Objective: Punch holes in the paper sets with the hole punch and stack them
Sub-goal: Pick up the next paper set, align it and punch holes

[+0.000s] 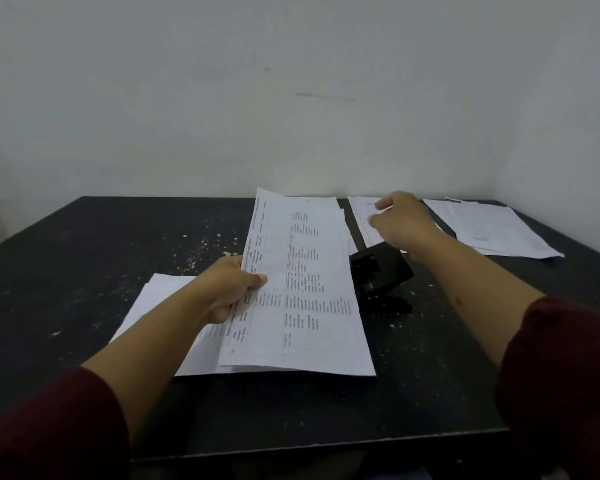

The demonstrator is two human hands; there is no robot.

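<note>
Left hand (231, 285) fingers pinch printed paper set (302, 289) at its 9 o'clock edge; thin, floppy, probably sags. Right hand (400, 220) fingers loosely spread over 1 o'clock sheet (364, 220), beyond hole punch (380, 271).

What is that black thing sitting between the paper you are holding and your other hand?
That is the hole punch, seen from the head camera. It stands on the table between the printed paper set gripped by the left hand and the right hand.
</note>
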